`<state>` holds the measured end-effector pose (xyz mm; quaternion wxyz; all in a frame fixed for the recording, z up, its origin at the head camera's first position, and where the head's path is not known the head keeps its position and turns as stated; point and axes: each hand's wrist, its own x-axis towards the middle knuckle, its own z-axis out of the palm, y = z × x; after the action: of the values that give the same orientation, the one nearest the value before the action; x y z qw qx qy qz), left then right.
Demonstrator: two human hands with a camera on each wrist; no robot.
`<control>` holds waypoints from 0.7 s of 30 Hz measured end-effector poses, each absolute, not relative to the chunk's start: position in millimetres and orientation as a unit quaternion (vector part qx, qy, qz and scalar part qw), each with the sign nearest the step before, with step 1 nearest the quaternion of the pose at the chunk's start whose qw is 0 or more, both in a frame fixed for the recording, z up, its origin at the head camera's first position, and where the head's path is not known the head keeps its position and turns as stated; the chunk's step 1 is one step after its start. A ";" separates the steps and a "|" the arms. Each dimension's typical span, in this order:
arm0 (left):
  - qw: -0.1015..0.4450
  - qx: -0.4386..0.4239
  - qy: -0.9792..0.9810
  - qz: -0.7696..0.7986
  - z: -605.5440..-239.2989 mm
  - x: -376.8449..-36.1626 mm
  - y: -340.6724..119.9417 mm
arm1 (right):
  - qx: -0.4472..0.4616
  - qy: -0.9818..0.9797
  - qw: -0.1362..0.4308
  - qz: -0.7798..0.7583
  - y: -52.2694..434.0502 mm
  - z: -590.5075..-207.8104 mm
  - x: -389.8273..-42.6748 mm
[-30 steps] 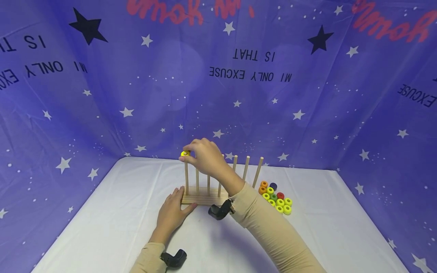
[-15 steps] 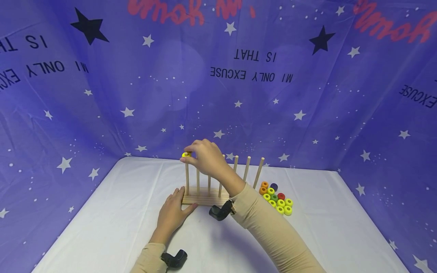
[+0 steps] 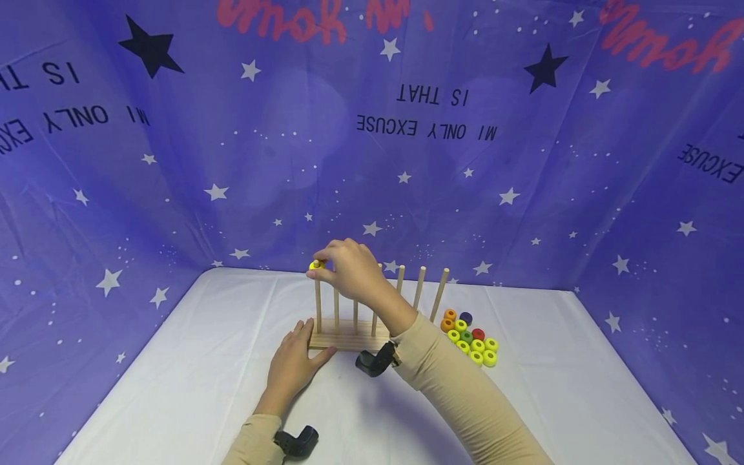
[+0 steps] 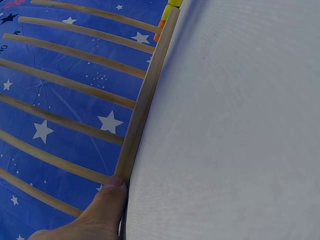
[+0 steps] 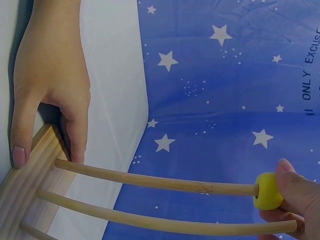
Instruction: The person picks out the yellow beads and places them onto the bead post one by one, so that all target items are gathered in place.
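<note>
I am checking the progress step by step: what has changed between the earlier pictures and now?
Very little. The right hand still pinches the small yellow round bead at the top of the leftmost wooden peg; the bead has sunk only slightly, from just above the tip onto it. The left hand stays pressed against the wooden rack base. The pile of coloured beads has not moved.

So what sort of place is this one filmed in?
Probably a staged recording booth, not a lived-in room: a blue star-print backdrop closes in three sides of a white-covered table bearing only a wooden peg rack and coloured beads.
</note>
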<state>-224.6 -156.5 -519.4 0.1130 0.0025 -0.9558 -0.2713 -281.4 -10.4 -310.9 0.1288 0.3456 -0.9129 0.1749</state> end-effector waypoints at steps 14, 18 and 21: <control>0.125 0.006 -0.954 -0.272 -521.2 -225.7 -158.1 | 0.354 -0.909 0.128 0.176 -8.1 -311.1 -282.7; 0.120 0.007 -0.954 -0.275 -520.4 -224.8 -158.2 | 0.355 -0.908 0.134 0.178 -7.3 -311.3 -284.1; 0.119 0.008 -0.954 -0.276 -519.9 -225.0 -158.2 | 0.351 -0.909 0.139 0.178 -6.1 -310.2 -284.1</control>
<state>-225.0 -158.2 -519.9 0.1190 0.0079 -0.9538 -0.2759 -284.1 -6.1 -310.2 0.1387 0.3509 -0.9088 0.1779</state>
